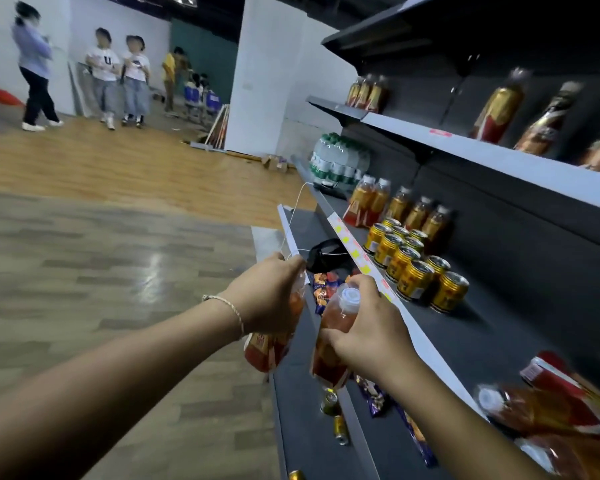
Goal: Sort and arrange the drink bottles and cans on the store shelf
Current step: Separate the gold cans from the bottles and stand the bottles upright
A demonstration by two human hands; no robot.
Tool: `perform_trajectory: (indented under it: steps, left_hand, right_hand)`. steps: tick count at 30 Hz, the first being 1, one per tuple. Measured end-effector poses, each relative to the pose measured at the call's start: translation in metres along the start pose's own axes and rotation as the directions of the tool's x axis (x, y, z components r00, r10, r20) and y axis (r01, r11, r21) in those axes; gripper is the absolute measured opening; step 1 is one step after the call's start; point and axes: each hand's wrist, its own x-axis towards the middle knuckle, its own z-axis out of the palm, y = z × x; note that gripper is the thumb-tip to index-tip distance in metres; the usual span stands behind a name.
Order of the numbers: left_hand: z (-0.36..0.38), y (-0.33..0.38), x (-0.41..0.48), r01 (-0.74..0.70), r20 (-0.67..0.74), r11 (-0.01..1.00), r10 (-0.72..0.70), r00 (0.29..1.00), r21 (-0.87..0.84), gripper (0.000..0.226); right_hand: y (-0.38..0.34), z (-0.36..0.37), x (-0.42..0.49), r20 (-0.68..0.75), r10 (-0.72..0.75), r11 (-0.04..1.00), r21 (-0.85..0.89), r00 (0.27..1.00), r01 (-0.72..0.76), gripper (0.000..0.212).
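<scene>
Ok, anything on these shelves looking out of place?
Yes: orange bottles lie toppled at the near end of the middle shelf, and two stray gold cans sit among snack packets on the lower shelf.

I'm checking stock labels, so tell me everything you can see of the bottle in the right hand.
The bottle looks like clear plastic, filled with orange drink, with a whitish cap and a red-and-yellow label low on its body. It is tilted, cap up, above the lower shelf. The right hand grips its middle; nothing else visibly touches it.
</scene>
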Motion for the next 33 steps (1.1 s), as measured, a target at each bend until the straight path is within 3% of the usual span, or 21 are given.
perform_trajectory:
  steps: [8, 12, 17, 25, 33]
  left_hand:
    - [0.014, -0.077, 0.113, -0.078, 0.079, 0.997, 0.078, 0.994, -0.010, 0.032]
    - [0.010, -0.112, 0.179, -0.153, 0.062, 0.988, 0.154, 0.986, -0.035, 0.025]
    - [0.008, -0.139, 0.254, -0.213, -0.022, 0.971, 0.211, 0.977, -0.111, 0.023]
    - [0.035, -0.151, 0.340, -0.253, -0.158, 0.938, 0.219, 0.963, -0.239, 0.051]
    - [0.062, -0.127, 0.434, -0.366, -0.210, 0.880, 0.313, 0.926, -0.304, 0.065]
  right_hand:
    - [0.003, 0.047, 0.112, -0.022, 0.055, 0.997, 0.047, 0.998, -0.054, 0.070]
    - [0.000, 0.064, 0.170, -0.041, 0.102, 0.994, 0.029, 0.994, -0.101, 0.069]
    - [0.003, 0.074, 0.231, -0.184, 0.154, 0.988, 0.062, 0.971, -0.145, 0.075]
    - [0.038, 0.071, 0.308, -0.442, 0.137, 0.991, 0.067, 0.886, -0.120, 0.081]
    - [0.112, 0.038, 0.403, -0.555, 0.093, 0.995, 0.023, 0.826, -0.096, 0.079]
